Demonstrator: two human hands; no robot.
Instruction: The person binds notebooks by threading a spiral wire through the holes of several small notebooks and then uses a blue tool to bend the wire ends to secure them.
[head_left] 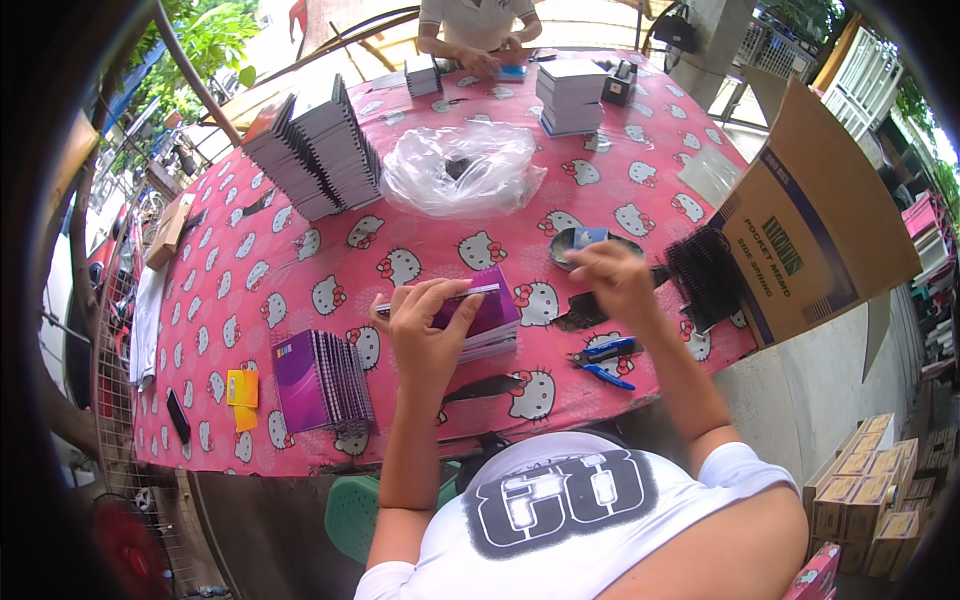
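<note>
Pink worktop (pixel 335 255) under cat-print sheeting, full. Large brown cardboard carton (pixel 835 215) at its right edge: a forearm bump might tip it over that edge, dragging along the tangled black binding coils (pixel 702 275) by its mouth. Tall stacks of grey-edged, black-bound notebooks (pixel 318 150) lean near the far left corner; a jolt could topple them. Towards the near edge, left hand (pixel 425 315) pinches a thin purple-covered notebook (pixel 484 290) between thumb and fingers, over a purple notebook pile (pixel 490 345); uneven pinch could let it slip or skew the pile. Right hand (pixel 615 275), fingers drawn together by a round dark-rimmed dish (pixel 564 246): cannot tell if that grip holds anything; dish could get knocked. Writing: carton, big dark block lettering, readable; purple stack (pixel 315 385) near the front edge, tiny multicoloured cover patch, illegible.
</note>
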